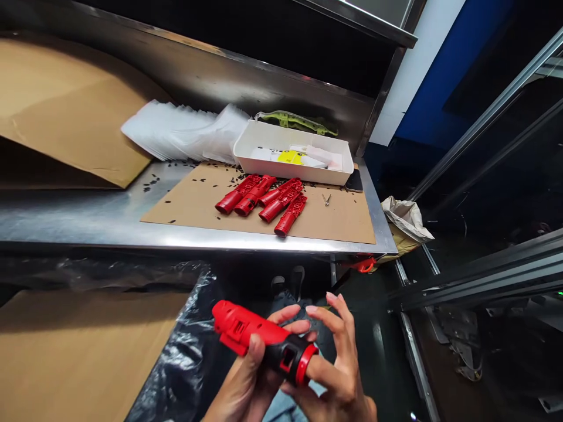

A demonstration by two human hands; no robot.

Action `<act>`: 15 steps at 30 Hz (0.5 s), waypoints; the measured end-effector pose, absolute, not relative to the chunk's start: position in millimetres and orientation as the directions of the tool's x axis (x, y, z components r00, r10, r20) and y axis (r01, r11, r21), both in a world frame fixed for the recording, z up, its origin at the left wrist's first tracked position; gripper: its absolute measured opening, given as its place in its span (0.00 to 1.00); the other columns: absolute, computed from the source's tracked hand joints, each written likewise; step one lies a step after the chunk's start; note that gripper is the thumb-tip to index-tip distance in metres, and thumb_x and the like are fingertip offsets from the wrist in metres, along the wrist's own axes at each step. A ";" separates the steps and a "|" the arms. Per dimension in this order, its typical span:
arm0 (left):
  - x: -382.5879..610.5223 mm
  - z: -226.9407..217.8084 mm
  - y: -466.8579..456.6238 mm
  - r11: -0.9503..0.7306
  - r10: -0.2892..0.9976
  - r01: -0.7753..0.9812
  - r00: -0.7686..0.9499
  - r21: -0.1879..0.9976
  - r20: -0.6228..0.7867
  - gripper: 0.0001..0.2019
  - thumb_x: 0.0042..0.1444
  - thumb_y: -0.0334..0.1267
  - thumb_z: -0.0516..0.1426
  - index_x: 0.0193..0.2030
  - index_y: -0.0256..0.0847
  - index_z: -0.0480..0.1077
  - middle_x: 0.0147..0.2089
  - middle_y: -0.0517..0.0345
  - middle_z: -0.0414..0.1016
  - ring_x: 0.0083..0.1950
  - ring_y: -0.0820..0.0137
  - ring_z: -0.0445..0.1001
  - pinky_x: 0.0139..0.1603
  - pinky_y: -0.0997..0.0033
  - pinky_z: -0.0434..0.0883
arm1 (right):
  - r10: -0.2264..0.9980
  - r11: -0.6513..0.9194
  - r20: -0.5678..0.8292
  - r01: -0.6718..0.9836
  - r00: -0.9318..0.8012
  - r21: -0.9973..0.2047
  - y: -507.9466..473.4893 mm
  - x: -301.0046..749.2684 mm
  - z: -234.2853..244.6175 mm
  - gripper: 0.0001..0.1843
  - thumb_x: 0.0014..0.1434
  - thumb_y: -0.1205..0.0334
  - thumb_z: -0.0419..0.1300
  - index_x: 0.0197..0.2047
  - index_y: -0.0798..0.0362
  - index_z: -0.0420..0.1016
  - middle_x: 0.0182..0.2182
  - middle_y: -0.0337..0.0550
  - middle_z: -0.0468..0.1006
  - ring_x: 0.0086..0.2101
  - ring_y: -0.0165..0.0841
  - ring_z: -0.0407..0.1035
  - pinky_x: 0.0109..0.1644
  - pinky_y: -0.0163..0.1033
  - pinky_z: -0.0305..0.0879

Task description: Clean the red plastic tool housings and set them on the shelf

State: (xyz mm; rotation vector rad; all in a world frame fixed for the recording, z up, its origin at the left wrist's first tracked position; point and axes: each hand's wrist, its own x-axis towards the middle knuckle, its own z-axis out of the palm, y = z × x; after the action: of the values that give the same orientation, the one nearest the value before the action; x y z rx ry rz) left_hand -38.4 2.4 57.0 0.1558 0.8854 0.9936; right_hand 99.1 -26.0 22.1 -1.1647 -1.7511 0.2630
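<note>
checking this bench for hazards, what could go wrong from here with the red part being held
The red and black housing is held by both hands, left hand and right hand, off the bench, over the floor; a slip would likely drop it. On the bench, the outermost of the red shells lies near the edge of the cardboard mat and could be knocked off. The small loose screws could roll away.
</note>
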 end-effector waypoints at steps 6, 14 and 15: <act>-41.1 59.2 4.2 0.502 0.811 -0.663 0.137 0.555 -0.569 0.29 0.34 0.61 0.72 0.43 0.48 0.80 0.42 0.54 0.84 0.53 0.55 0.78 0.51 0.68 0.74 | 0.806 0.436 0.541 0.376 0.242 -0.818 -35.4 103.2 11.0 0.19 0.65 0.39 0.55 0.38 0.47 0.67 0.56 0.49 0.70 0.65 0.52 0.57 0.64 0.60 0.57; -67.5 34.5 20.3 0.068 0.991 0.017 -0.114 0.998 -0.066 0.30 0.37 0.48 0.74 0.50 0.46 0.80 0.47 0.56 0.82 0.58 0.57 0.73 0.65 0.81 0.56 | 0.940 0.096 0.255 0.544 0.225 -0.834 11.9 157.6 18.7 0.09 0.65 0.56 0.56 0.38 0.50 0.74 0.52 0.49 0.76 0.54 0.40 0.70 0.57 0.45 0.66; -73.1 32.5 22.8 0.049 0.996 0.077 -0.077 0.996 -0.043 0.32 0.36 0.47 0.74 0.52 0.46 0.80 0.48 0.57 0.83 0.57 0.58 0.74 0.63 0.83 0.58 | 0.947 0.085 0.250 0.590 0.202 -0.803 27.9 165.0 21.0 0.09 0.65 0.57 0.56 0.40 0.50 0.75 0.51 0.49 0.76 0.52 0.39 0.72 0.56 0.43 0.67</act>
State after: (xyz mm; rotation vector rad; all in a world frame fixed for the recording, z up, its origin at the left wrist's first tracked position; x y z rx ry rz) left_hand -73.1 22.8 32.5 1.1960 1.3451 1.1914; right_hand 165.0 27.9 21.0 -1.6054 -1.4879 0.5145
